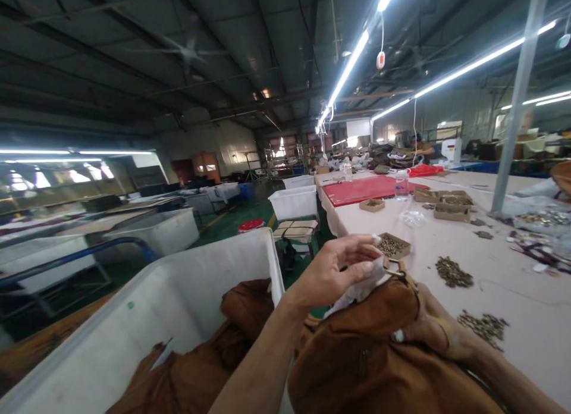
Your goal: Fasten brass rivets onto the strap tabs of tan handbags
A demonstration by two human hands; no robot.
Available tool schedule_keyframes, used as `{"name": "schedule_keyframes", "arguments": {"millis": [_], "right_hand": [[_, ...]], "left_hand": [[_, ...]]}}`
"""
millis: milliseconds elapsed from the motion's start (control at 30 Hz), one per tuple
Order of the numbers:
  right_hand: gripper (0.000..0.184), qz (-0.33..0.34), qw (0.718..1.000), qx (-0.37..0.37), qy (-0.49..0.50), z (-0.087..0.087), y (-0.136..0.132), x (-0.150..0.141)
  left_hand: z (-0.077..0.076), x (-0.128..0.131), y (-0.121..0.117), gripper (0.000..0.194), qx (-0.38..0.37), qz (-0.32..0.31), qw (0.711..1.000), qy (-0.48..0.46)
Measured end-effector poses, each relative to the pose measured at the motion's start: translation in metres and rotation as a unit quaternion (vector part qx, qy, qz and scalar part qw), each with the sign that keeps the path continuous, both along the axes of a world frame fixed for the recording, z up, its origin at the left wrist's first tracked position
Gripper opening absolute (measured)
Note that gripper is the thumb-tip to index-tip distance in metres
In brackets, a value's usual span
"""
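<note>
Right hand [432,328] is gripping the brown bag [392,378] by the worktop [526,271], probably to steady it while the left hand [336,265] pinches a white sheet [359,292]. Loose metal bits [452,272] look parked there for easy reach tbh.

Pale pink table [535,319] with red sheet [359,191], small open boxes [451,216] and loose heaps of metal pieces [454,273]

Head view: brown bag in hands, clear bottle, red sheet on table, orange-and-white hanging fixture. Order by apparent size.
1. Brown bag, nearest the camera
2. Red sheet
3. Clear bottle
4. Orange-and-white hanging fixture

Apparent size only.
</note>
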State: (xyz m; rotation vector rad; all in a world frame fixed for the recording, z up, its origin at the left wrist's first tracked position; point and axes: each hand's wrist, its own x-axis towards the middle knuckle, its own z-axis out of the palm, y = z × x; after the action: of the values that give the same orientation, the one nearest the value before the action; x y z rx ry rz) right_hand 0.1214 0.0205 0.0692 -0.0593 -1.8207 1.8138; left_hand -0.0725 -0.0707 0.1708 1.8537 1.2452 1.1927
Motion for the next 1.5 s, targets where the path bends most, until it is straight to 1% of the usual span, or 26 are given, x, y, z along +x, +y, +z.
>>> {"name": "schedule_keyframes", "arguments": {"millis": [33, 67, 100, 133, 200, 233, 300, 367, 400, 467, 533, 567, 600, 667, 733, 767, 833, 900, 967, 1033, 1100, 1167, 1267, 1333, 1400, 1500], "right_hand": [[0.039, -0.006, 1.0, 0.004, -0.01, -0.005, 0.001, -0.001], [0.037, -0.01, 1.0, 0.008, -0.02, -0.01, 0.003, -0.002], [0.036, -0.01, 0.999, 0.011, -0.031, -0.015, 0.006, -0.002], [0.035, -0.003, 0.999, 0.012, -0.04, -0.019, 0.009, -0.003], [0.034, 0.04, 0.998, 0.004, -0.053, -0.025, 0.013, -0.005], [0.033, 0.067, 0.996, -0.006, -0.052, -0.027, 0.014, -0.006], [0.033, 0.107, 0.992, -0.042, -0.045, -0.03, 0.014, -0.007], [0.036, 0.127, 0.987, -0.084, -0.043, -0.031, 0.011, -0.007], [0.037, 0.141, 0.983, -0.103, -0.046, -0.03, 0.01, -0.006], [0.041, 0.192, 0.972, -0.119, -0.061, -0.026, 0.008, -0.003], [0.048, 0.228, 0.966, -0.099, -0.073, -0.019, 0.006, 0.003], [0.052, 0.216, 0.971, -0.078, -0.072, -0.014, 0.005, 0.006], [0.055, 0.179, 0.98, -0.055, -0.064, -0.01, 0.003, 0.009], [0.066, 0.059, 0.998, -0.007, -0.032, -0.001, -0.006, 0.013], [0.078, -0.053, 0.998, 0.044, 0.006, 0.006, -0.022, 0.012], [0.082, -0.091, 0.993, 0.067, 0.024, 0.008, -0.031, 0.01], [0.078, -0.153, 0.982, 0.096, 0.055, 0.012, -0.048, 0.004], [0.066, -0.224, 0.966, 0.104, 0.077, 0.013, -0.059, 0.0], [0.058, -0.298, 0.944, 0.116, 0.082, 0.014, -0.06, 0.001], [0.052, -0.35, 0.925, 0.129, 0.072, 0.016, -0.053, 0.008], [0.047, -0.367, 0.919, 0.132, 0.052, 0.019, -0.044, 0.015], [0.043, -0.357, 0.925, 0.124, 0.035, 0.022, -0.038, 0.021], [0.039, -0.327, 0.938, 0.111, 0.032, 0.025, -0.036, 0.023], [0.036, -0.3, 0.948, 0.103, 0.033, 0.026, -0.035, 0.023], [0.034, -0.265, 0.96, 0.091, 0.031, 0.026, -0.034, 0.025], [0.033, -0.173, 0.984, 0.047, 0.021, 0.022, -0.03, 0.032]], "left_hand": [[-0.002, 0.002, -0.001, 0.047, -0.04, -0.046, 0.998, -0.006], [-0.005, 0.003, -0.003, 0.045, -0.069, -0.075, 0.995, -0.01], [-0.009, 0.005, -0.005, 0.044, -0.086, -0.085, 0.993, -0.015], [-0.014, 0.006, -0.007, 0.044, -0.09, -0.079, 0.993, -0.021], [-0.022, 0.006, -0.011, 0.048, -0.077, -0.042, 0.995, -0.047], [-0.024, 0.006, -0.013, 0.05, -0.07, -0.029, 0.995, -0.064], [-0.024, 0.004, -0.016, 0.054, -0.063, -0.032, 0.994, -0.085], [-0.019, 0.002, -0.018, 0.054, -0.041, -0.031, 0.995, -0.082], [-0.014, 0.001, -0.019, 0.05, -0.016, -0.011, 0.998, -0.065], [-0.002, 0.0, -0.021, 0.035, 0.054, 0.058, 0.997, -0.006], [0.011, 0.002, -0.027, 0.027, 0.116, 0.113, 0.984, 0.07], [0.018, 0.004, -0.031, 0.027, 0.138, 0.126, 0.977, 0.108], [0.025, 0.007, -0.036, 0.028, 0.154, 0.134, 0.969, 0.143], [0.034, 0.016, -0.045, 0.029, 0.174, 0.156, 0.951, 0.203], [0.038, 0.027, -0.053, 0.028, 0.183, 0.172, 0.937, 0.244], [0.039, 0.033, -0.055, 0.027, 0.185, 0.173, 0.933, 0.255], [0.037, 0.042, -0.056, 0.026, 0.191, 0.157, 0.931, 0.268], [0.032, 0.045, -0.053, 0.028, 0.2, 0.145, 0.928, 0.278], [0.025, 0.041, -0.048, 0.03, 0.21, 0.147, 0.927, 0.274], [0.016, 0.031, -0.044, 0.031, 0.207, 0.157, 0.931, 0.255], [0.005, 0.018, -0.041, 0.027, 0.193, 0.173, 0.938, 0.232], [-0.005, 0.006, -0.042, 0.022, 0.183, 0.201, 0.939, 0.211], [-0.01, -0.005, -0.05, 0.021, 0.167, 0.231, 0.94, 0.189], [-0.005, -0.007, -0.058, 0.021, 0.136, 0.223, 0.95, 0.172], [0.007, -0.006, -0.068, 0.022, 0.082, 0.192, 0.968, 0.137], [0.029, -0.002, -0.083, 0.04, -0.015, 0.099, 0.992, 0.074]]}}
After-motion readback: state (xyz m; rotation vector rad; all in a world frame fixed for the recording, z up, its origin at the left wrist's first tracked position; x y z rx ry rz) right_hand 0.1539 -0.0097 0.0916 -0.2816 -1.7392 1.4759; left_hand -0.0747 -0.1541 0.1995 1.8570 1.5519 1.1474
